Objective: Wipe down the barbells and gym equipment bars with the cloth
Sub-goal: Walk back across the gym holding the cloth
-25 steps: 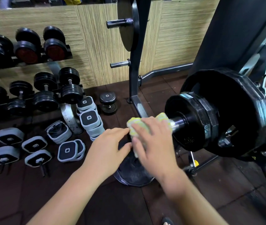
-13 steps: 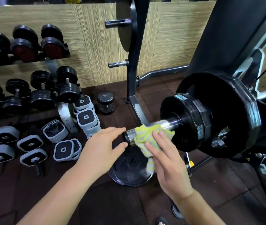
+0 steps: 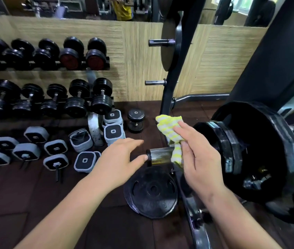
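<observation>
1. While the left hand (image 3: pixel 119 157) rests open, its thumb touching the end of the barbell sleeve (image 3: pixel 160 156), it gives little bracing; a hard wipe could probably roll the bar.
2. The cloth (image 3: pixel 169 128) is pinched loosely in the right hand (image 3: pixel 199 155); its tail hangs over the sleeve and could slip free.
3. The right hand hides the sleeve's inner stretch before the plates (image 3: pixel 246 151); how clean that part is cannot be told.
</observation>
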